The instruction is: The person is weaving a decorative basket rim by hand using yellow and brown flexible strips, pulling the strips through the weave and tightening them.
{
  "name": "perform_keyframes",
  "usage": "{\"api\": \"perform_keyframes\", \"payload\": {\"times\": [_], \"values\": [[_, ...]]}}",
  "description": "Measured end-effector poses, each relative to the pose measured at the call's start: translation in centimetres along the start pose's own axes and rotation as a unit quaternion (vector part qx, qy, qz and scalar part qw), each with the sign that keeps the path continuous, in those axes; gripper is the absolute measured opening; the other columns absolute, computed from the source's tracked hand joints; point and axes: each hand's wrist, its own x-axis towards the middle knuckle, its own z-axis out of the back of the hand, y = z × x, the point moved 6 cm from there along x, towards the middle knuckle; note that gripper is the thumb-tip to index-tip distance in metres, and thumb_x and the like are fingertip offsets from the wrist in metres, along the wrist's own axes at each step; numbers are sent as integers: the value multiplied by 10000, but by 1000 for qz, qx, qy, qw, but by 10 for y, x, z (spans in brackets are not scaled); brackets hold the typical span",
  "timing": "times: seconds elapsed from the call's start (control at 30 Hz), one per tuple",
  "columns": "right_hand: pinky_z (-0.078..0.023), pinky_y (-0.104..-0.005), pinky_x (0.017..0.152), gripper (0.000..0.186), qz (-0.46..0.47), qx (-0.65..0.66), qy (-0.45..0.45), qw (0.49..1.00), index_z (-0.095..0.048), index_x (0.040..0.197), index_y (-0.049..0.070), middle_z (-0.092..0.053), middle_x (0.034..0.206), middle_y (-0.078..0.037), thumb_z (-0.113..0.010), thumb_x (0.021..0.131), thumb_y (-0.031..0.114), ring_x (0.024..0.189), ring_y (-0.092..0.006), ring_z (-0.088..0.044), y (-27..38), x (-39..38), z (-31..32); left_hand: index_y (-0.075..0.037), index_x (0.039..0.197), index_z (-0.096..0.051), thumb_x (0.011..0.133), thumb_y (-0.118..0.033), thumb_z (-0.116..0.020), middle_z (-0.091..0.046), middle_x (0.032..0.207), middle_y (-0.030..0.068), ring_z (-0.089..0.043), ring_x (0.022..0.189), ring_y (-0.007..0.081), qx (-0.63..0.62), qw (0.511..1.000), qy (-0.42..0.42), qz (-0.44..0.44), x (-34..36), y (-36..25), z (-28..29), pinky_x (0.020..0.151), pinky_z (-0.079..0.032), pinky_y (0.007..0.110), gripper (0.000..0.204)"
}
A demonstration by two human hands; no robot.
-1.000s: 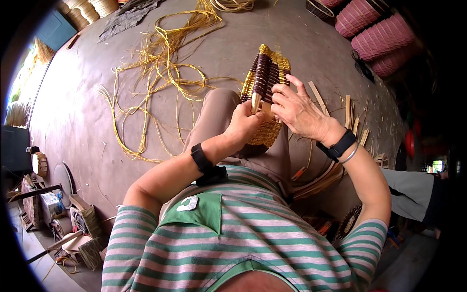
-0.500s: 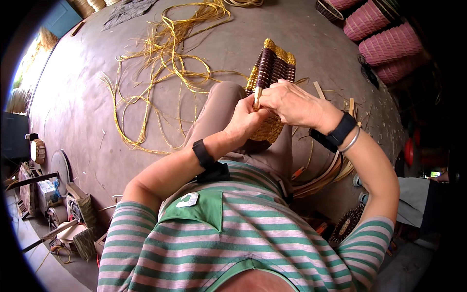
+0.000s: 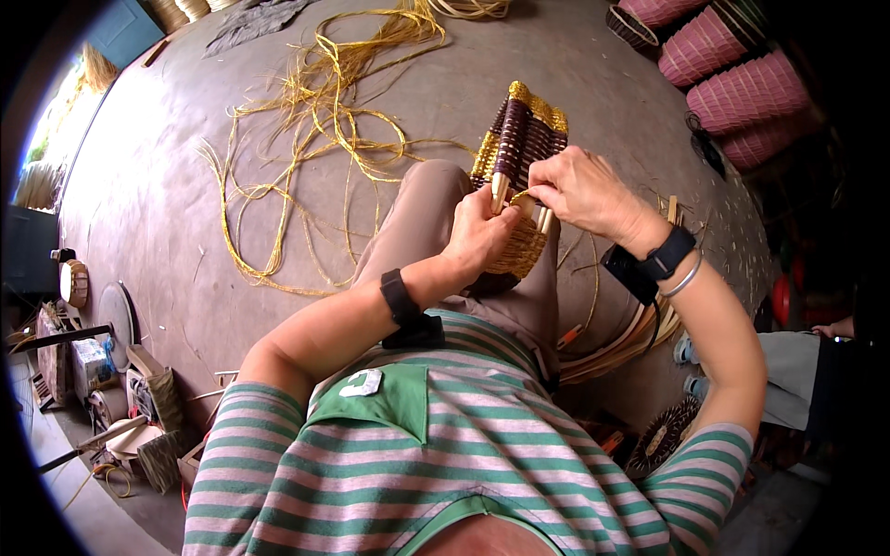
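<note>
Here's the basket (image 3: 533, 139) by the inner edge of the left knee (image 3: 432, 190), the left hand (image 3: 477, 233) gripping its pale spokes (image 3: 500, 187), seemingly to steady it, while the right hand (image 3: 586, 193) pinches what looks like a gold strand (image 3: 521, 195), probably to control its tension.

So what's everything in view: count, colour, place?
woven piece: one, gold and brown, centre
loose cords: several, gold, floor ahead
baskets: at least three, pink, upper right
wooden strips: several, pale, floor right
cloth: one, grey, floor at top
equipment: several pieces, mixed colours, lower left
another person: one, pale clothing, right edge
shirt: one, green-striped, worn
trousers: one, brown, worn
wristbands: two, black, worn
left hand: one, bare, holding woven piece
right hand: one, bare, pinching gold strand
</note>
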Motion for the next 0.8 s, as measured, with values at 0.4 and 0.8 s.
{"api": "perform_keyframes", "payload": {"times": [0.4, 0.8], "values": [[-505, -432, 648, 143, -77, 96, -91, 988, -644, 761, 9, -623, 716, -195, -559, 793, 119, 707, -360, -628, -6, -8, 4, 28, 983, -500, 832, -137, -503, -546, 855, 60, -517, 790, 132, -14, 997, -45, 54, 3, 9, 8, 691, -455, 287, 223], [-489, -379, 722, 60, 61, -51, -284, 956, -623, 836, 28, -628, 857, -116, -616, 779, 47, 826, -299, -609, 13, -32, 18, 3, 1048, -519, 901, -253, -548, -618, 909, 126, -635, 809, 232, -253, 955, 45, 146, -16, -15, 4, 710, -532, 353, 297]]}}
